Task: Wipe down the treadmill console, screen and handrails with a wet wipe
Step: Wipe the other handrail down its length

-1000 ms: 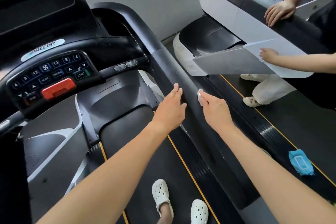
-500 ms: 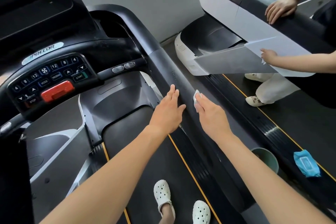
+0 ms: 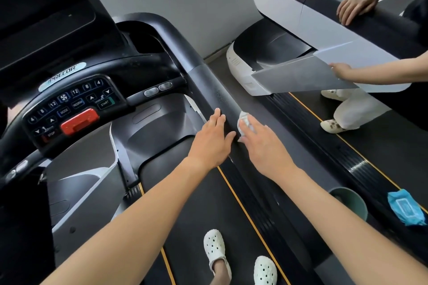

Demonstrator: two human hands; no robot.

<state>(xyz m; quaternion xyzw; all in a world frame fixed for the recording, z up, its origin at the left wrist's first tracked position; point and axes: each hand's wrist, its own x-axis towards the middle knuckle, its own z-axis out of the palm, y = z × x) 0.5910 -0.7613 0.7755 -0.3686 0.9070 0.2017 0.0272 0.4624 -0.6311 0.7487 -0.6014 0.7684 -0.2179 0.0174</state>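
Observation:
The treadmill's right handrail (image 3: 203, 81) is a thick dark bar running from the console down toward me. My right hand (image 3: 261, 146) presses a crumpled white wet wipe (image 3: 244, 121) against the rail's right side, the wipe showing at my fingertips. My left hand (image 3: 212, 141) rests flat on the rail's left side, fingers straight, close beside the right one. The console (image 3: 69, 109) with buttons and a red stop bar sits at the left, and the dark screen (image 3: 41, 14) is above it.
A second person stands on the neighbouring treadmill (image 3: 278, 69) at the right, one hand on its rail and one holding a white sheet (image 3: 308, 76). A blue wipe pack (image 3: 406, 209) lies on that treadmill's side rail, next to a green cup (image 3: 349, 203). My white clogs (image 3: 215, 250) stand on the belt.
Both my hands have slid a little up the handrail toward the console, the right one carrying the wipe along the rail. The view has shifted slightly, and the green cup has come into sight.

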